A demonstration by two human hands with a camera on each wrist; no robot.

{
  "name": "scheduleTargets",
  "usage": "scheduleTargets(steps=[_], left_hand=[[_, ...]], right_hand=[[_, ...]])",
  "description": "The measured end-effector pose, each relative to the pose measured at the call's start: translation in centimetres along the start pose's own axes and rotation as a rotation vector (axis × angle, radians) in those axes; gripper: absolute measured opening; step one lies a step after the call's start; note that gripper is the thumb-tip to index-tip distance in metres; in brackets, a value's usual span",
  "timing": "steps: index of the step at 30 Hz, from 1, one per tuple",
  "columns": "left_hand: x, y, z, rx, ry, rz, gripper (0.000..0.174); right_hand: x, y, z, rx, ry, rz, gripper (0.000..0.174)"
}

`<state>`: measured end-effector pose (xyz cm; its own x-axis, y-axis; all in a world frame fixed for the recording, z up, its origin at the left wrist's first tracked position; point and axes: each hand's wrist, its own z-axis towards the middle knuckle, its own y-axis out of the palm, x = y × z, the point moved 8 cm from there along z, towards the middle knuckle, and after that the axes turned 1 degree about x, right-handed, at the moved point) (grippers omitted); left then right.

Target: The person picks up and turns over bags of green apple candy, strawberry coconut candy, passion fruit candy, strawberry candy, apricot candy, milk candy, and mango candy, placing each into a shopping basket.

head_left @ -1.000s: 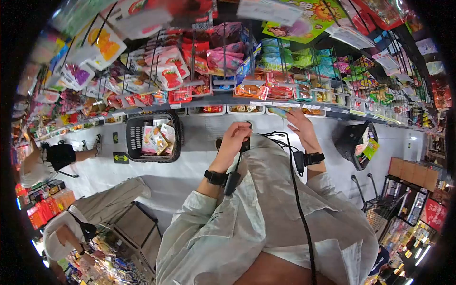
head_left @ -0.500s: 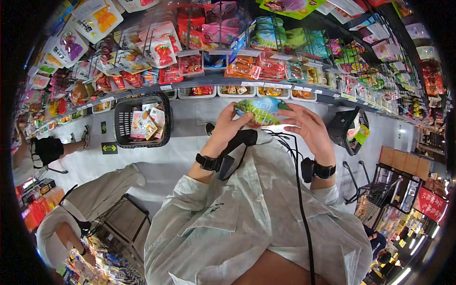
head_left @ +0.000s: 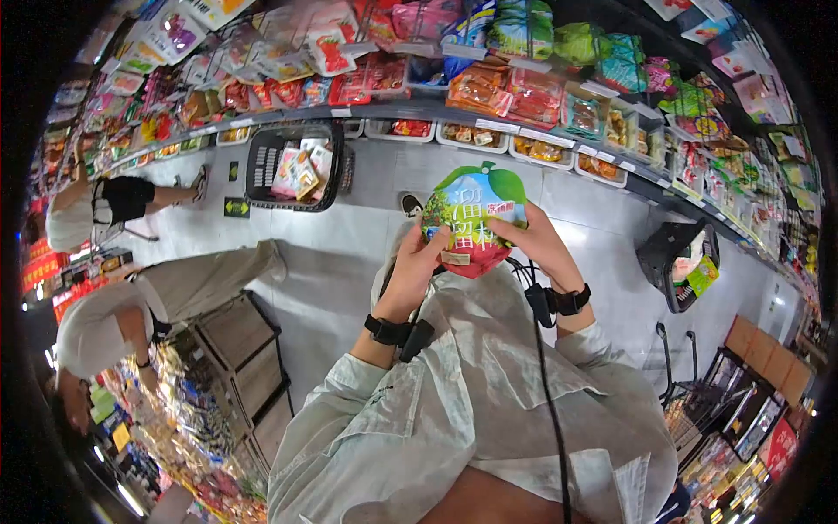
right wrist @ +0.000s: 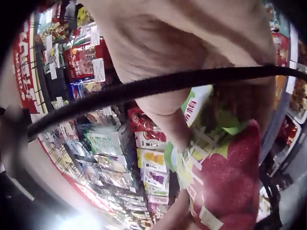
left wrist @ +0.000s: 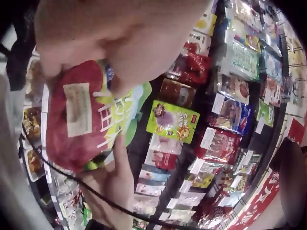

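Both hands hold a leaf-topped snack bag [head_left: 471, 218] in front of the chest, its printed face turned up toward the head camera. The bag is green and blue above and red below, with large white characters. My left hand [head_left: 410, 272] grips its left side, thumb on the front. On the opposite side, my right hand [head_left: 548, 251] pinches the edge with its thumb over the front. The other fingers are largely hidden behind the bag. In the left wrist view, a pale label [left wrist: 79, 109] shows on the red lower part.
Ahead runs a shelf [head_left: 384, 112] of bagged snacks, with trays [head_left: 541, 150] of packets below. A black basket [head_left: 258, 170] with packets stands on the floor at left, another basket [head_left: 668, 262] at right. A cart [head_left: 698, 410] and other people [head_left: 105, 349] are nearby. A black cable [head_left: 552, 384] hangs down my front.
My right hand has brought the snack bag back from the shelf front toward my chest. My left hand has taken hold of its other side, and the bag's face has turned upward.
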<state>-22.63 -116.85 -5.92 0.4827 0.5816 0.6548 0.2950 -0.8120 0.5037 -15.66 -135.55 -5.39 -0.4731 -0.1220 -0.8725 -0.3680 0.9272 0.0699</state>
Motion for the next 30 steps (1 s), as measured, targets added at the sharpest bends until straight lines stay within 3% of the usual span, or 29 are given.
scheduleTargets(steps=[5,14,22,23,30], left_hand=[[0.1,-1.6,-1.7,0.005,-0.026,0.168,0.041],[0.1,-3.8,-3.8,-0.061,-0.017,0.161,0.053],[4.7,-14.4,-6.8,0.052,0.004,0.057,0.047],[5.2,-16.1,-7.1,0.072,0.035,0.016,0.045],[8.7,-24.9,-9.4,0.2,0.144,-0.124,0.044]], right_hand=[[-0.2,1.8,0.1,-0.071,-0.035,-0.051,0.045],[-1.6,4.9,0.1,-0.035,-0.067,-0.225,0.042],[-1.3,16.3,2.1,-0.045,-0.046,-0.128,0.051],[-0.8,18.1,2.6,-0.08,0.021,-0.117,0.054],[-1.8,28.6,5.4,-0.238,0.023,-0.259,0.064]])
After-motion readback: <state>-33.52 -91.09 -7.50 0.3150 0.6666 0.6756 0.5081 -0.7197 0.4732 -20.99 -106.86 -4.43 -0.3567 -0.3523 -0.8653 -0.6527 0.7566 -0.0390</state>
